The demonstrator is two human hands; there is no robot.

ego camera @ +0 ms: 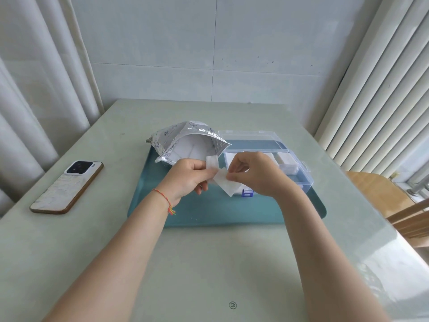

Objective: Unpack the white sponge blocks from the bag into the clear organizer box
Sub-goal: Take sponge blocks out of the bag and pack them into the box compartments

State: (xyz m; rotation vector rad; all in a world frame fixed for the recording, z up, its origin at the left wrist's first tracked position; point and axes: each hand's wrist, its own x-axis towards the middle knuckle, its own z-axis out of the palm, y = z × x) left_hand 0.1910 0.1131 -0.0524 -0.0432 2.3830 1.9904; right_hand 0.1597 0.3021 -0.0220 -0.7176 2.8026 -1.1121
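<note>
Left hand (189, 175) is gripping a flat white sponge block (212, 162); right hand (253, 174) is pinching a second rectangular sponge (228, 184) beside the crinkled foil bag (185, 141).

Single head-worn wide-angle view, aimed forward and down from above the near edge of the surface (209, 263), both forearms seen close in the foreground, wall and curtains caught beyond, edges bowed by the lens

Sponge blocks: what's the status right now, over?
Left hand and right hand each pinching a white sponge block over the tray. Bag open; organizer box open, some blocks inside. Nothing in the way.
</note>
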